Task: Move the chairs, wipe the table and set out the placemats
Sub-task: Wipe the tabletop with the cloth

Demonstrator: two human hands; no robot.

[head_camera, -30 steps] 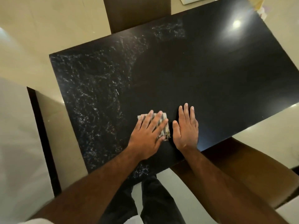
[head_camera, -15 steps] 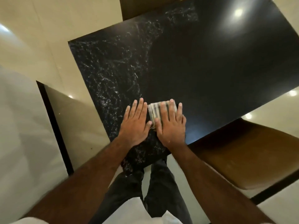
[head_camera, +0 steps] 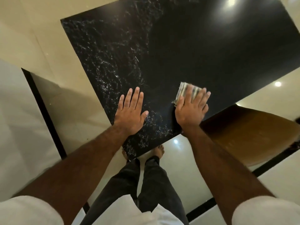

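**A:** Hands first, since they're nearest. Left hand [head_camera: 130,113] is spread flat, palm down, right at the table's [head_camera: 211,51] near-left edge, holding nothing, just bracing. Right hand [head_camera: 192,108] is flat too, fingers together, pressing down on the folded cloth [head_camera: 186,90] close to the near-right edge, not far from the near corner.

**B:** So it's pinned, not pinched?

**A:** Yeah, palm pressure only. The cloth looks like a soft, light, striped rag with a frayed edge poking out by the thumb. I'd guess it's damp, but the blur there makes that hard to call. A thing like that bunches if you push from one corner, so a flat hand over the middle is the way to go.

**B:** And the top?

**A:** Dark, glossy, hard, probably slick, so the rag should glide. Streaky whitish marks run along the left edge up to the far-left corner; the right half looks cleaner. Brown chair [head_camera: 248,135] sits just off the near-right edge. No placemats in sight.
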